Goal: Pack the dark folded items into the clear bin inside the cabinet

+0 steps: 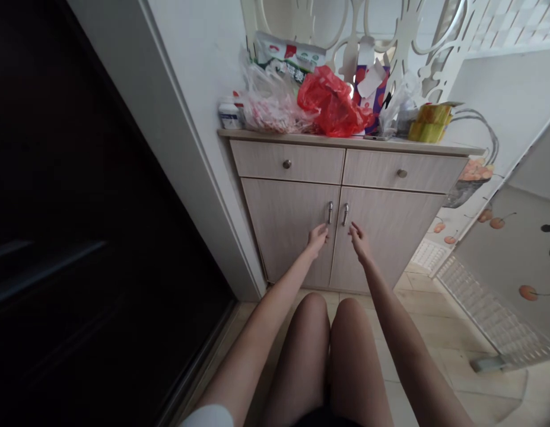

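In the head view, a light wood-grain cabinet (288, 231) stands before me with both doors closed. My left hand (318, 239) is just below and left of the metal handle (330, 212) on the left door. Its fingers reach forward, partly apart, and hold nothing. On the other side, my right hand (359, 242) is just below and right of the right door's handle (345, 214). Its fingers are apart, with nothing in them. Neither hand is around a handle; whether fingertips touch the doors is hard to tell.
Two drawers with round knobs (287, 164) sit above the doors. On the cabinet top are a red plastic bag (332, 104), a clear bag (275, 104), a white jar (230, 115), an opened box (370, 89) and yellow tape rolls (429, 124). A dark door (79, 237) is at left.
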The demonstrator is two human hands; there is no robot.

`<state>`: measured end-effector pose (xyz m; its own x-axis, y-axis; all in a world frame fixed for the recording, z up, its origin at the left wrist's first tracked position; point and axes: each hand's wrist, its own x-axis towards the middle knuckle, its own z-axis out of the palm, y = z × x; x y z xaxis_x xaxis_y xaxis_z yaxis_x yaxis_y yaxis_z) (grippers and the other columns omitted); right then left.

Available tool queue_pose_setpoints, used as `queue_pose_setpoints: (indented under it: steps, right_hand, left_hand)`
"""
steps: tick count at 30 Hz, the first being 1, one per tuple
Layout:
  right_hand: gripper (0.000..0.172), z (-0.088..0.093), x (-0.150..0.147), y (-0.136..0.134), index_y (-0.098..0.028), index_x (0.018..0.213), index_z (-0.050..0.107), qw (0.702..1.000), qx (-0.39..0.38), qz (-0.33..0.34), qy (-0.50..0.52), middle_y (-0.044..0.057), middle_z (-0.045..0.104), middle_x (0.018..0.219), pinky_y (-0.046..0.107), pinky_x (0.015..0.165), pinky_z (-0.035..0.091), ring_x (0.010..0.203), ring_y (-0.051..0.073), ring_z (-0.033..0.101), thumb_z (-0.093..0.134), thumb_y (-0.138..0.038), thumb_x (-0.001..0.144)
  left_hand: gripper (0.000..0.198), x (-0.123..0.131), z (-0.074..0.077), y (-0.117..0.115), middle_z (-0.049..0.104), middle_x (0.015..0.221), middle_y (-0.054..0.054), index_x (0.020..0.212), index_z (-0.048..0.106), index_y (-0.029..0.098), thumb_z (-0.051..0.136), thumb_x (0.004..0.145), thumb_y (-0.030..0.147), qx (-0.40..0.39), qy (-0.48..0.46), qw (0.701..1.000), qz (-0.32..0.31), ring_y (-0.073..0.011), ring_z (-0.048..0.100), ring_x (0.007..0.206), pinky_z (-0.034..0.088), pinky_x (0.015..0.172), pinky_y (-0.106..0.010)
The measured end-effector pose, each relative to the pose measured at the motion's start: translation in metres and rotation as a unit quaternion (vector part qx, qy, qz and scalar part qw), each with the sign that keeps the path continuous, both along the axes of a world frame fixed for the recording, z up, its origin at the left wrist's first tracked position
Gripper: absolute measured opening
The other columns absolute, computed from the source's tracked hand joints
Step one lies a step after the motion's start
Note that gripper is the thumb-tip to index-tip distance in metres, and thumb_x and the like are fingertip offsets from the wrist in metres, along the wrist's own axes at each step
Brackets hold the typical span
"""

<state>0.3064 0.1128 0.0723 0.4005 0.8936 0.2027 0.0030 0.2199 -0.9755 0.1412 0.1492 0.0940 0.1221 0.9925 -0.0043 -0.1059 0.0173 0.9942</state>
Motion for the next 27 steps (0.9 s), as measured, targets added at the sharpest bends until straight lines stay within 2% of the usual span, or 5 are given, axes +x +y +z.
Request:
queue_pose_setpoints:
  steps: [2,4,10,18,27]
  right_hand:
    - [0.050,0.008,-0.004,0.020,-0.015,0.125,0.064,0.985,0.008,-0.098,-0.143,0.011,0.067,0.103,0.030,0.076,0.047,0.085,0.018,0.060,0.061,-0.042,0.083]
    - [0.045,0.016,-0.009,0.039,-0.012,0.120,0.065,0.967,0.008,-0.120,-0.224,0.016,0.067,0.114,0.035,0.088,0.046,0.100,0.024,0.060,0.056,-0.040,0.086]
    - [0.034,0.015,-0.015,0.056,-0.017,0.109,0.066,0.962,-0.033,-0.079,-0.260,0.011,0.071,0.097,0.035,0.083,0.046,0.088,0.023,0.061,0.048,-0.039,0.090]
    - [0.030,-0.008,-0.007,-0.034,-0.020,0.101,0.068,0.916,0.027,-0.146,-0.372,0.012,0.072,0.104,0.039,0.093,0.033,0.100,0.026,0.055,0.047,-0.040,0.095]
    - [0.032,-0.015,0.011,-0.140,-0.020,0.098,0.070,0.876,0.029,-0.246,-0.414,0.009,0.073,0.093,0.040,0.095,0.027,0.093,0.024,0.055,0.045,-0.040,0.095]
  left_hand:
    - [0.040,0.014,0.009,0.017,0.070,0.094,-0.007,0.128,0.063,0.016,0.066,0.089,0.022,0.071,0.131,0.986,0.070,-0.0155,0.065,0.086,0.046,0.076,-0.023]
    - [0.033,0.027,0.018,0.029,0.069,0.111,-0.014,0.123,0.063,0.014,0.064,0.090,0.020,0.118,0.212,0.967,0.082,-0.0211,0.064,0.105,0.045,0.087,-0.028]
    - [0.016,0.032,0.019,0.028,0.070,0.105,-0.013,0.108,0.062,0.016,0.053,0.095,0.016,0.167,0.280,0.943,0.074,-0.0222,0.066,0.099,0.044,0.087,-0.030]
    - [0.007,-0.015,-0.009,-0.030,0.069,0.091,-0.008,0.088,0.060,0.022,0.056,0.092,0.017,0.223,0.207,0.947,0.107,-0.0221,0.066,0.092,0.045,0.083,-0.029]
    - [0.001,-0.087,-0.022,-0.095,0.070,0.088,-0.009,0.088,0.060,0.024,0.060,0.088,0.025,0.264,0.208,0.926,0.170,-0.0251,0.066,0.093,0.048,0.092,-0.036]
